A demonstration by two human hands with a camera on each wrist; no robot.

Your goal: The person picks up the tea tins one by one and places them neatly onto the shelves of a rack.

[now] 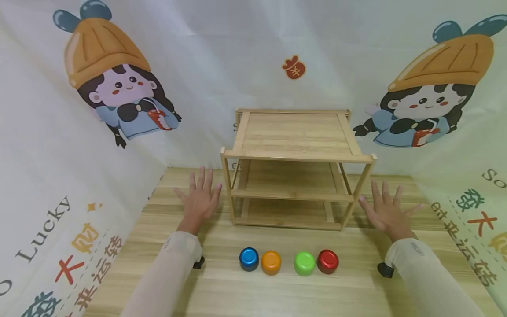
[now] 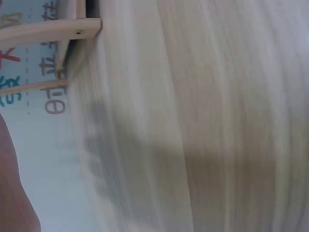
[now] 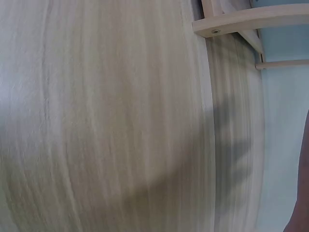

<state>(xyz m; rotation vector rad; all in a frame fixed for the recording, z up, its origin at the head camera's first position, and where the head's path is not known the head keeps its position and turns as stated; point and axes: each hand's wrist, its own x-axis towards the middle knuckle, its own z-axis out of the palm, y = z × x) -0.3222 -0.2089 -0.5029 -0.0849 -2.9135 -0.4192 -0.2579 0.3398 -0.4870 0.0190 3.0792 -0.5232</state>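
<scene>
1. Right now the wooden shelf [image 1: 295,169] stands at the back middle of the table [image 1: 222,286], against the printed cloth backdrop [image 1: 222,48], its open tiers facing the person so each level can be reached from the front.
2. Both hands flank it: the left hand [image 1: 200,200] lies just beside the shelf's left front leg, the right hand [image 1: 386,211] just beside its right front leg. Each is flat, fingers straight and spread, holding nothing; whether the palms touch the table or hover just above it, I cannot tell.
3. The wrist views show only blurred table grain and a corner of the shelf frame [image 3: 241,21], with finger shadows on the wood, which suggests the hands sit low over the surface.
4. Nearer the person, four small caps sit in a row, well apart from both hands: blue cap [image 1: 248,259] touching the orange cap [image 1: 271,262], then a gap, then the green cap [image 1: 304,263] touching the red cap [image 1: 327,261]. Lined up in front of the shelf, they are within easy reach of either hand.
</scene>
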